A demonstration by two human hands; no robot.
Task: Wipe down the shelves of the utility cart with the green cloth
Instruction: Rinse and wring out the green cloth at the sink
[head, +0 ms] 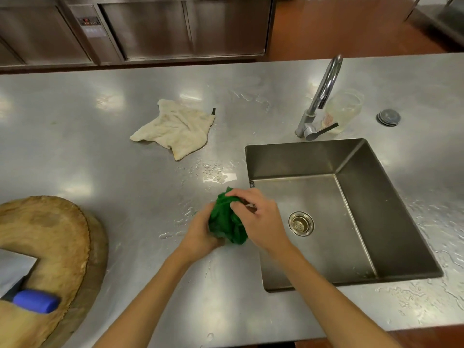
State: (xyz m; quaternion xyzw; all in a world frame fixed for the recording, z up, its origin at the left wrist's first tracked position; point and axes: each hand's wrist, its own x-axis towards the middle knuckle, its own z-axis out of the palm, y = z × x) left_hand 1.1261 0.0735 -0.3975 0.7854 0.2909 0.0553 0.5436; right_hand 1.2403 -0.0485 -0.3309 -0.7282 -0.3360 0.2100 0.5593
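Observation:
A bunched green cloth (226,222) is held between both hands just above the steel counter (125,172), at the left rim of the sink (351,159). My left hand (198,233) cups the cloth from the left and below. My right hand (258,217) grips it from above and the right, fingers curled over the top. No utility cart appears in the head view.
A crumpled beige cloth (175,128) lies on the counter beyond the hands. A curved tap (321,96) and a clear jar (344,109) stand behind the sink. A round wooden chopping block (50,247) carrying a blue-handled cleaver (35,300) sits at the left. Water puddles dot the counter.

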